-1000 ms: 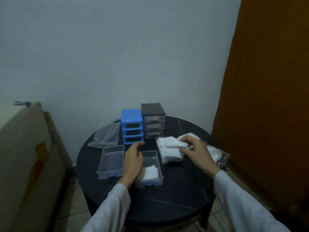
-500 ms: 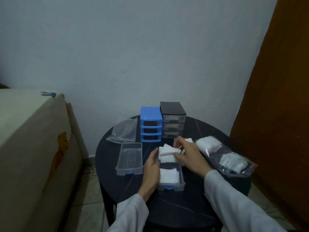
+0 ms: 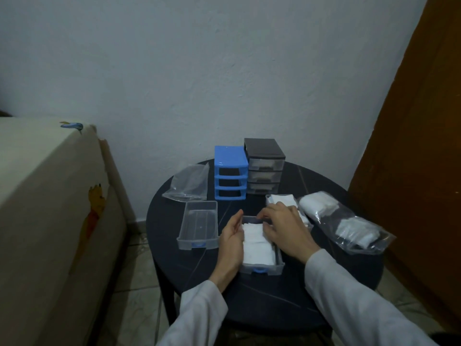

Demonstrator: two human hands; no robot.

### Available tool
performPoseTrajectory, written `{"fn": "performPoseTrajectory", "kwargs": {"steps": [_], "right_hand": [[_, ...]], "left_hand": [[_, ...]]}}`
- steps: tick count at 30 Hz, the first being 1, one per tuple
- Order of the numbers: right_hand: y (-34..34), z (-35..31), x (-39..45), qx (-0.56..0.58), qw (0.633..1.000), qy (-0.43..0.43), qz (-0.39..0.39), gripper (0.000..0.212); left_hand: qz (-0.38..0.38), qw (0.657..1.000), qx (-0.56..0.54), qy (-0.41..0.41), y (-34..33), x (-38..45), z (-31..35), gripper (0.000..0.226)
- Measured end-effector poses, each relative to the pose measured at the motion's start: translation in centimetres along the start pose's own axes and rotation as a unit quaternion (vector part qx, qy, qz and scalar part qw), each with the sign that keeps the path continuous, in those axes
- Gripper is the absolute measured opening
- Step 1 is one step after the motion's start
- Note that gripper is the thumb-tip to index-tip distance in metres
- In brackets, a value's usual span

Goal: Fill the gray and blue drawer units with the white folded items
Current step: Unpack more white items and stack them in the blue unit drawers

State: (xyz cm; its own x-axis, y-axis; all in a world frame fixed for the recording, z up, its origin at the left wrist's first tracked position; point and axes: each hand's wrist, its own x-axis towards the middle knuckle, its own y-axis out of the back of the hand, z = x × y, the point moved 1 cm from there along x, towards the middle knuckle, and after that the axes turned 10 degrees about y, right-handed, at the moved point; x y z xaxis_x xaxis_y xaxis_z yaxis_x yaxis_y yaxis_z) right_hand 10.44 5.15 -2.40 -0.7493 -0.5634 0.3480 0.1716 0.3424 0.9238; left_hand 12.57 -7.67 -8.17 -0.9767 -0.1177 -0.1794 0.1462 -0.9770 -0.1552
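Observation:
The blue drawer unit point(image 3: 230, 173) stands at the back of the round table with its three slots empty. The gray drawer unit point(image 3: 264, 166) is beside it, all drawers in. A clear drawer point(image 3: 262, 268) lies in front of me with white folded items point(image 3: 257, 245) inside. My left hand point(image 3: 230, 242) rests flat against that drawer's left wall. My right hand point(image 3: 287, 228) bends over the drawer's far end, its fingers still on the top white item. A loose pile of white items point(image 3: 282, 199) lies behind my right hand.
An empty clear drawer point(image 3: 198, 224) sits left of the filled one. An empty plastic bag point(image 3: 189, 183) lies at the back left, and a bag holding more white items point(image 3: 349, 223) lies at the right. The dark table point(image 3: 274, 295) has a cream box at its left and a brown door at its right.
My right hand carried a white folded item from the pile over the drawer and lowered it in. My left hand stayed at the drawer's left side. The camera turned left and closer.

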Motion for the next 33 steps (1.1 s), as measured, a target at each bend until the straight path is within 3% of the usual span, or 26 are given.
{"fn": "performPoseTrajectory", "kwargs": {"steps": [2, 4, 8, 17, 21, 26, 33], "right_hand": [[0.2, -0.5, -0.3, 0.033, 0.999, 0.004, 0.004, 0.024], [0.2, -1.0, -0.7, 0.059, 0.995, 0.025, -0.077, 0.035], [-0.6, -1.4, -1.3, -0.017, 0.973, 0.065, -0.221, 0.057], [-2.5, -1.1, -1.1, -0.1, 0.948, 0.083, -0.292, 0.06], [-2.1, -1.2, -1.3, -0.035, 0.963, 0.07, -0.258, 0.056], [-0.4, -0.6, -1.9, 0.202, 0.975, 0.011, -0.094, 0.043], [3.9, 2.4, -4.3, 0.187, 0.981, -0.046, 0.031, 0.023]], "left_hand": [[0.002, 1.0, 0.002, 0.001, 0.1, 0.2, -0.1, 0.045], [0.006, 1.0, 0.004, 0.003, 0.1, 0.4, -0.3, 0.045], [0.011, 1.0, 0.01, -0.002, 0.1, 0.4, -0.4, 0.047], [0.012, 0.999, 0.036, -0.019, 0.1, -0.1, 0.0, 0.048], [0.021, 0.997, 0.062, -0.028, 0.0, -0.3, 0.1, 0.047], [0.038, 0.978, 0.181, -0.094, -0.4, -0.9, 1.1, 0.048], [0.005, 0.939, 0.264, -0.221, -3.4, -2.6, 4.3, 0.042]]}}
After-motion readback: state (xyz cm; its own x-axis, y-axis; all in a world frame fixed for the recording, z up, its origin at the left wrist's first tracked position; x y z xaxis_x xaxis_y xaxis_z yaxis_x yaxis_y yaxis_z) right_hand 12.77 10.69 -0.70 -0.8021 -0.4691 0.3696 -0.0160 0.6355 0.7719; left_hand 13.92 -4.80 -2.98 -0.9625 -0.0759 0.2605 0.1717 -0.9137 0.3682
